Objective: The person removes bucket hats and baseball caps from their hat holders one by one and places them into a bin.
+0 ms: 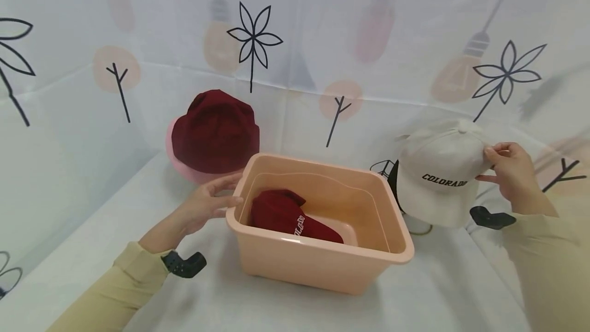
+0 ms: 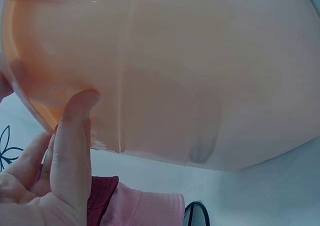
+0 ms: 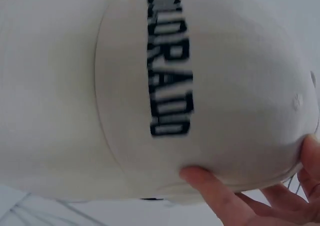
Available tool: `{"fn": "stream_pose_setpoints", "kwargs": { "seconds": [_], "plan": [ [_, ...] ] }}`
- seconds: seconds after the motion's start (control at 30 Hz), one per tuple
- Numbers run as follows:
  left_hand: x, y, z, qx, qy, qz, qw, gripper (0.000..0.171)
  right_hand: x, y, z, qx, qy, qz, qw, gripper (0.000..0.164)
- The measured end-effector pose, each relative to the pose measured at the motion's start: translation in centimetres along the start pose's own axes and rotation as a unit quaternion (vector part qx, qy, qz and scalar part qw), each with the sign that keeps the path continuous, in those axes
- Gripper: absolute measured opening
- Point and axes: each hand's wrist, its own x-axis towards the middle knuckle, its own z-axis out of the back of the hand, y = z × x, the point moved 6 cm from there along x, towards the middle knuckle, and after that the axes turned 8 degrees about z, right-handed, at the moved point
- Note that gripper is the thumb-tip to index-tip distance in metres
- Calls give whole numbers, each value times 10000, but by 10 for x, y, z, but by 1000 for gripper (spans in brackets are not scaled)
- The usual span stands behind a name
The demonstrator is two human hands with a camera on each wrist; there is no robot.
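A peach plastic tub (image 1: 322, 276) stands mid-table, with a dark red cap (image 1: 281, 212) with white lettering lying inside. My left hand (image 1: 203, 209) grips the tub's left rim; in the left wrist view its thumb (image 2: 75, 136) lies against the wall. On the right, my right hand (image 1: 516, 173) holds a cream cap (image 1: 438, 168) by its side, the crown up and the brim toward me. Dark "COLORADO" letters run across its front. The right wrist view shows the thumb and fingertips (image 3: 200, 178) on the crown's edge.
Another dark red hat (image 1: 216, 132) sits on a pink item (image 1: 184, 168) at the back left, behind the tub. Something black (image 1: 393, 181) shows partly behind the cream cap. A white printed cloth (image 1: 295, 55) hangs along the back of the white table (image 1: 198, 296).
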Motion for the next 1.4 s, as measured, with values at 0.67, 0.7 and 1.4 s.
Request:
{"fn": "stream_pose_setpoints", "kwargs": {
  "seconds": [0.67,0.7,1.4],
  "plan": [
    [-1,1,-1,47,35,32,10000,65,4,33,24,-607,-335,-34,9976,14],
    [-1,1,-1,60,44,19,10000,66,5,34,25,-549,-342,-50,9979,14],
    [-4,2,4,-4,20,60,10000,65,1,69,22,1792,-190,489,9824,28]
  ]
}}
